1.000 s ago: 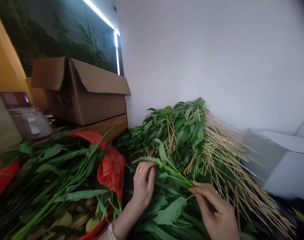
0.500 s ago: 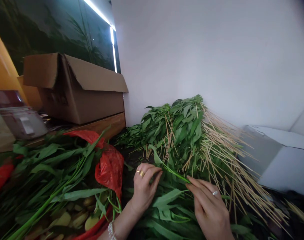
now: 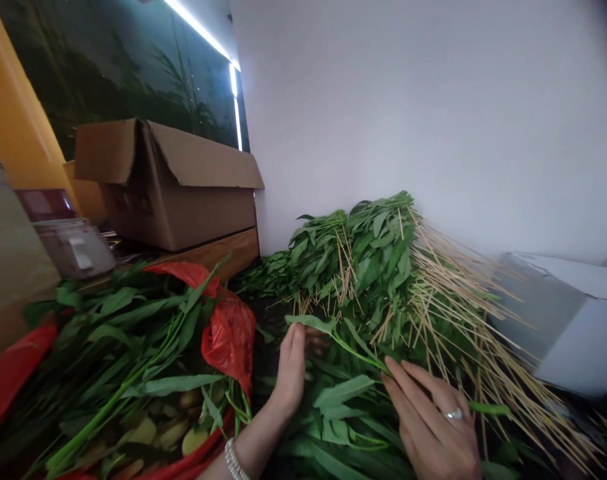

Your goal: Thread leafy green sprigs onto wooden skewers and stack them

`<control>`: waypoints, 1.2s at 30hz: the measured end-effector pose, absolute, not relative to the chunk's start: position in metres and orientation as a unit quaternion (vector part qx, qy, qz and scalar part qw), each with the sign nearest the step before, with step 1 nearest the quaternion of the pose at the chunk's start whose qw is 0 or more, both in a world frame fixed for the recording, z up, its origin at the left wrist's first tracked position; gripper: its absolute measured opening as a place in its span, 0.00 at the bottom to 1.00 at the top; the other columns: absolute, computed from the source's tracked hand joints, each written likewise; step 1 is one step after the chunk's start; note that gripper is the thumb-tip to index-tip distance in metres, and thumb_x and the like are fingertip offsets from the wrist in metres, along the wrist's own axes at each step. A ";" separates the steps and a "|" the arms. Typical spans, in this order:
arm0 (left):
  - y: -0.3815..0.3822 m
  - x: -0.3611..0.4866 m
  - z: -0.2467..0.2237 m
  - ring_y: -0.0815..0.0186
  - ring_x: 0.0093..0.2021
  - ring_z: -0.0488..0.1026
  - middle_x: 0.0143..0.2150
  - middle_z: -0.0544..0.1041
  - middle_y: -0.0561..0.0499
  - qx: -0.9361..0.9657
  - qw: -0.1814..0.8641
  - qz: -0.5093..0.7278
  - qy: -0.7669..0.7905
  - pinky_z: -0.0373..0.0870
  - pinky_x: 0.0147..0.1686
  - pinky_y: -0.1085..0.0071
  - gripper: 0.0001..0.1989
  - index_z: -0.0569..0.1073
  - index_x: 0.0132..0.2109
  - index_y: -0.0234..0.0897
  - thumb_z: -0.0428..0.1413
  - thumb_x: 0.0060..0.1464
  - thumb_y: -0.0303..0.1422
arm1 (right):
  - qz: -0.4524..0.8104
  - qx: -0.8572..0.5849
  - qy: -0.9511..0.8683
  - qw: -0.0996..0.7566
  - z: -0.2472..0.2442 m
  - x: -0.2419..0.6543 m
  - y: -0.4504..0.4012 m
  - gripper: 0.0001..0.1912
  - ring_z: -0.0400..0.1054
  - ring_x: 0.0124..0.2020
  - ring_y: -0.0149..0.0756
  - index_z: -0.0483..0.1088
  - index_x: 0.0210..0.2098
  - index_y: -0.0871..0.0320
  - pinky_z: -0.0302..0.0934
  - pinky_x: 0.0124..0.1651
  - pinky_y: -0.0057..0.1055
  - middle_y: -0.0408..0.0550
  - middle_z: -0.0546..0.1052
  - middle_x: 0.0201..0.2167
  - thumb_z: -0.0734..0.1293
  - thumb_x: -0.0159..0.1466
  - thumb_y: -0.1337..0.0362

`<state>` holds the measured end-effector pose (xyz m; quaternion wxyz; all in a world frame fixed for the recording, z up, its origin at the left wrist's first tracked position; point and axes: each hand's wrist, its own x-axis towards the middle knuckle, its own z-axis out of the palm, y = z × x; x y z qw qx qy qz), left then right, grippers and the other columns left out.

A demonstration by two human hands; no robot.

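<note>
My right hand [image 3: 436,417], with a silver ring, pinches a green water spinach stem [image 3: 356,350] between thumb and fingers. The stem points up and left, and one end shows past the hand on the right. At its far tip, a leaf [image 3: 310,324] lies by my left hand [image 3: 292,370]. The left thumb is raised, with the other fingers apart behind it, partly hidden and blurred; I cannot tell if they touch the leaf. Below both hands lies a heap of loose water spinach [image 3: 340,400].
A red plastic bag [image 3: 228,337] of leafy stems stands at left. Bundled greens [image 3: 378,247] and thin bamboo sticks [image 3: 453,300] are piled against the white wall. A cardboard box [image 3: 208,213] sits behind at left, a white box [image 3: 558,320] at right.
My left hand has turned, its fingers loosening from a closed shape near the leaf. The stem's leaf now lies flatter. The view has shifted slightly left.
</note>
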<state>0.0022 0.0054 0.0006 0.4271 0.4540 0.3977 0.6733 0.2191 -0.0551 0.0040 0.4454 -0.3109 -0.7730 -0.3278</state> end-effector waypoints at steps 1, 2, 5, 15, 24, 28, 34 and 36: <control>0.008 0.001 0.001 0.65 0.31 0.74 0.33 0.75 0.48 0.414 0.461 0.680 0.393 0.68 0.30 0.72 0.22 0.72 0.40 0.34 0.52 0.58 0.51 | -0.334 -0.310 -0.776 0.437 0.003 0.220 -0.055 0.13 0.70 0.48 0.48 0.74 0.45 0.64 0.58 0.46 0.43 0.57 0.78 0.47 0.60 0.66 0.75; 0.011 -0.001 0.001 0.66 0.30 0.73 0.31 0.75 0.50 0.376 0.486 0.687 0.388 0.66 0.28 0.74 0.21 0.72 0.42 0.35 0.56 0.55 0.50 | -0.339 -0.312 -0.779 0.427 0.002 0.221 -0.054 0.13 0.70 0.48 0.48 0.74 0.44 0.63 0.58 0.45 0.43 0.56 0.78 0.48 0.59 0.66 0.74; 0.017 -0.007 0.003 0.71 0.28 0.72 0.30 0.73 0.55 0.303 0.524 0.711 0.357 0.63 0.26 0.79 0.20 0.71 0.43 0.37 0.65 0.46 0.42 | -0.342 -0.333 -0.781 0.403 0.000 0.225 -0.053 0.15 0.70 0.48 0.48 0.74 0.45 0.61 0.57 0.46 0.42 0.52 0.78 0.49 0.58 0.67 0.73; 0.003 -0.006 0.012 0.64 0.40 0.73 0.39 0.76 0.49 0.604 0.225 0.668 0.371 0.68 0.41 0.69 0.05 0.72 0.33 0.37 0.59 0.55 0.32 | -0.310 -0.459 -0.719 0.420 0.005 0.225 -0.050 0.16 0.69 0.44 0.48 0.75 0.41 0.60 0.55 0.43 0.44 0.51 0.80 0.45 0.57 0.63 0.75; -0.014 -0.004 -0.004 0.65 0.31 0.69 0.31 0.75 0.51 0.811 -0.130 0.507 0.262 0.63 0.32 0.67 0.11 0.73 0.43 0.40 0.61 0.53 0.24 | -0.313 -0.513 -0.688 0.407 0.005 0.225 -0.047 0.16 0.67 0.45 0.47 0.74 0.43 0.62 0.56 0.44 0.42 0.51 0.78 0.49 0.58 0.62 0.75; -0.014 -0.007 -0.001 0.61 0.36 0.70 0.37 0.74 0.48 0.803 -0.057 0.518 0.290 0.66 0.36 0.64 0.20 0.68 0.56 0.41 0.57 0.58 0.37 | -0.315 -0.527 -0.685 0.392 0.007 0.223 -0.048 0.17 0.67 0.46 0.46 0.73 0.47 0.62 0.56 0.44 0.41 0.50 0.75 0.53 0.58 0.62 0.76; -0.011 -0.011 0.005 0.56 0.52 0.66 0.55 0.65 0.42 0.628 -0.039 0.668 0.397 0.65 0.49 0.57 0.24 0.56 0.65 0.43 0.47 0.63 0.34 | -0.303 -0.496 -0.714 0.390 0.005 0.216 -0.051 0.23 0.67 0.49 0.47 0.72 0.50 0.61 0.54 0.44 0.42 0.50 0.75 0.54 0.57 0.60 0.79; -0.012 -0.010 0.006 0.57 0.52 0.66 0.52 0.67 0.44 0.652 -0.106 0.633 0.403 0.64 0.51 0.58 0.22 0.64 0.61 0.46 0.51 0.61 0.28 | -0.295 -0.464 -0.734 0.397 0.004 0.213 -0.053 0.23 0.67 0.49 0.47 0.71 0.51 0.61 0.54 0.45 0.43 0.50 0.75 0.54 0.56 0.60 0.79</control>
